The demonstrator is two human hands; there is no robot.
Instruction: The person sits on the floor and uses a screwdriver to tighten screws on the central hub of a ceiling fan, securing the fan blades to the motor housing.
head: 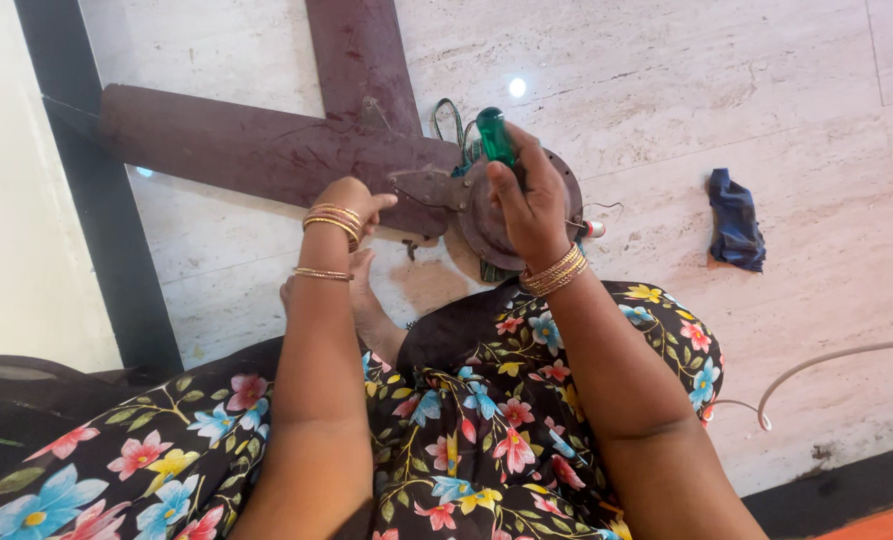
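Flowery black cloth with pink, blue and yellow blooms (466, 440) covers our lap, closest to our eyes. Past it, we sit on the pale stone floor (666, 90) with an old dark red ceiling fan with flat metal blades (266, 150) lying in front of us. Our right hand (531, 200) is wrapped tight around a screwdriver with a clear green plastic handle (494, 135), which stands up over the round brown motor hub (486, 215) in the middle of the fan. Our left hand (351, 205) is curled and presses down on the blade near the hub; we cannot tell if it pinches anything. We think the tool should stay straight up and be pushed down hard as it turns, while the left hand keeps the fan from spinning. A green strap (451, 120) loops just behind the hub and could get in the way. A small red-tipped tool (588, 228) lies beside the hub. A crumpled dark blue rag (736, 220) rests well apart on the right, and a thin grey cable (826, 365) curves near our knee.
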